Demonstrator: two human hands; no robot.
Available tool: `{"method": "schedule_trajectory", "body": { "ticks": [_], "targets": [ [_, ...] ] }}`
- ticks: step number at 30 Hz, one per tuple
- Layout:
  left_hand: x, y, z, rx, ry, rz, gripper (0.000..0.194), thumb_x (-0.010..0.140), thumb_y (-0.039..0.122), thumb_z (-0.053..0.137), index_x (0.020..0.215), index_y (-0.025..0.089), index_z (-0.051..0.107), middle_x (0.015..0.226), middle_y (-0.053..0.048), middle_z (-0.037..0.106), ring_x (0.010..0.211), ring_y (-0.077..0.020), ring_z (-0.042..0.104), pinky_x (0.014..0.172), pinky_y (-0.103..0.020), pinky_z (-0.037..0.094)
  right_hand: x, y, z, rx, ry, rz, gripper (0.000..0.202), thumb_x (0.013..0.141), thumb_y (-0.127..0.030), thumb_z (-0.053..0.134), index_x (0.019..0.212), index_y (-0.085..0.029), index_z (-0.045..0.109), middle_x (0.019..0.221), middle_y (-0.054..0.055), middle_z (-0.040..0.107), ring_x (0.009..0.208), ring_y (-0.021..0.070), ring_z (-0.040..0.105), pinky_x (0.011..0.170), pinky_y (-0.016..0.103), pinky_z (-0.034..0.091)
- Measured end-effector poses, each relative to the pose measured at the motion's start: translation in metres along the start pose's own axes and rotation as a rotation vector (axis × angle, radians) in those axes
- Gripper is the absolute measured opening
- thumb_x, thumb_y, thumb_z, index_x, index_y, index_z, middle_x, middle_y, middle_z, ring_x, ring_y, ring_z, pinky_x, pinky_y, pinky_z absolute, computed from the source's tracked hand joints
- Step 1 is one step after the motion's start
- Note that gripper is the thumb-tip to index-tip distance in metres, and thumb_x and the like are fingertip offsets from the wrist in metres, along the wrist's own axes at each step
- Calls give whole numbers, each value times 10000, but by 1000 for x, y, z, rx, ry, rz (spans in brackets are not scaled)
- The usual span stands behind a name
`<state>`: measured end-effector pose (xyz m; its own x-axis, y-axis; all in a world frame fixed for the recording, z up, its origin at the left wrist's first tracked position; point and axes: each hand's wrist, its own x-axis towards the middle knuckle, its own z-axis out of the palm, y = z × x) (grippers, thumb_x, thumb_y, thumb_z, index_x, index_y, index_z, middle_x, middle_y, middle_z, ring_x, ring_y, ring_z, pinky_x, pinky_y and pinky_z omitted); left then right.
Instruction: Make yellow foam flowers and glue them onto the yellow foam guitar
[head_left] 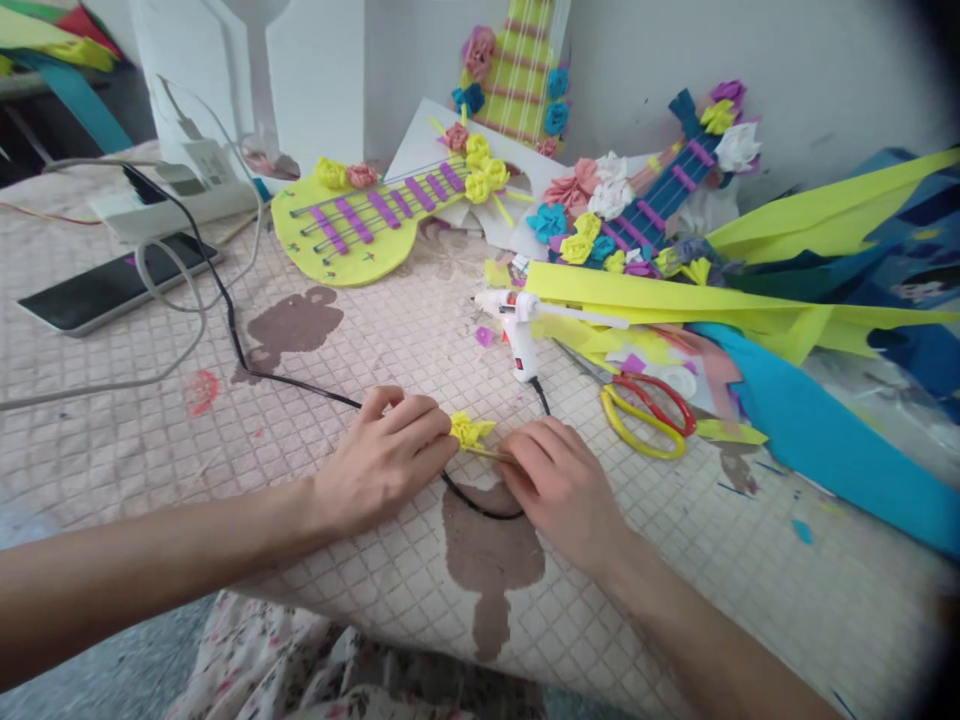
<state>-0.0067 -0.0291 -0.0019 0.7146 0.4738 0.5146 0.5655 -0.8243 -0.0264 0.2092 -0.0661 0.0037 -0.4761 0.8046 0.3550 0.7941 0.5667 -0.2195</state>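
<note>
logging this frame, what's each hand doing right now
Left hand: closed, holding the yellow flower.
Right hand: closed, pinching the thin stem-like piece.

below glue gun (519,345), yellow flower (471,431) part-hidden by our L hand (390,455), thin strip (486,453) w/ R end lost in our R hand (562,485), black cable (484,511) part-covered by both, above gun, yellow guitar neck (517,82) cut off by top edge, far R of gun, blue print (922,288) too blurry for us to ID

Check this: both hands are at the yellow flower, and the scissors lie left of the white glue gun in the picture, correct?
No: in the head view, the scissors lie right of the white glue gun. The left hand and right hand are indeed at the yellow flower.
</note>
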Motion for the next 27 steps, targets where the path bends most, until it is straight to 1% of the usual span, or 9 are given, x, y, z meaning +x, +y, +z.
{"method": "schedule_trajectory", "body": {
  "ticks": [3,7,10,12,15,18,21,24,27],
  "targets": [
    [0,-1,0,-11,12,-11,83,888,145,524,852,184,587,842,-10,629,838,-177,534,771,-374,346,0,10,-15,-10,-68,-40,167,878,-117,477,753,-156,580,738,47,570,782,191,498,715,343,441],
    [1,-7,0,-59,21,-21,85,881,137,527,845,179,591,857,-22,628,851,-182,538,769,-371,342,-2,33,-40,51,-133,-102,141,881,-151,482,781,-170,578,759,36,580,782,171,511,715,314,443],
    [4,-15,-1,-111,34,-36,89,879,139,532,820,173,591,840,-21,624,831,-171,541,764,-358,343,-11,59,-50,45,-13,80,79,854,-176,518,795,-187,571,758,13,592,719,139,541,658,271,449],
    [7,-21,-2,-134,49,-32,98,884,150,529,811,174,591,825,-19,623,820,-164,544,762,-350,344,-17,76,-48,-57,122,301,54,825,-204,548,774,-198,567,707,-4,580,621,127,530,555,249,423],
    [10,-33,-1,-142,64,6,86,883,159,533,823,179,592,834,-19,626,824,-162,547,759,-341,347,-22,92,-36,-115,101,460,33,789,-237,580,775,-209,574,670,-16,594,583,136,542,545,261,422],
    [11,-47,1,-139,64,78,61,872,149,544,852,185,588,839,-15,628,843,-165,552,767,-342,348,-18,93,-27,-180,66,449,69,805,-262,557,763,-211,578,681,3,619,625,168,574,576,290,422],
    [11,-60,2,-132,74,144,73,865,142,549,882,200,589,822,-5,632,844,-163,561,780,-347,345,-7,85,-25,-202,147,435,155,821,-346,552,871,-207,601,755,36,627,697,201,588,639,329,445],
    [10,-67,3,-128,90,156,87,869,147,539,881,217,589,817,5,638,838,-154,568,787,-345,340,13,78,-23,-66,182,437,313,822,-424,553,1036,-198,585,868,67,624,784,217,594,683,346,466],
    [10,-70,3,-134,88,138,101,874,141,530,884,222,589,816,10,645,847,-148,573,797,-346,334,39,77,-13,100,132,424,432,784,-454,591,1121,-188,549,979,97,625,869,237,590,690,349,472]
  ]
}}
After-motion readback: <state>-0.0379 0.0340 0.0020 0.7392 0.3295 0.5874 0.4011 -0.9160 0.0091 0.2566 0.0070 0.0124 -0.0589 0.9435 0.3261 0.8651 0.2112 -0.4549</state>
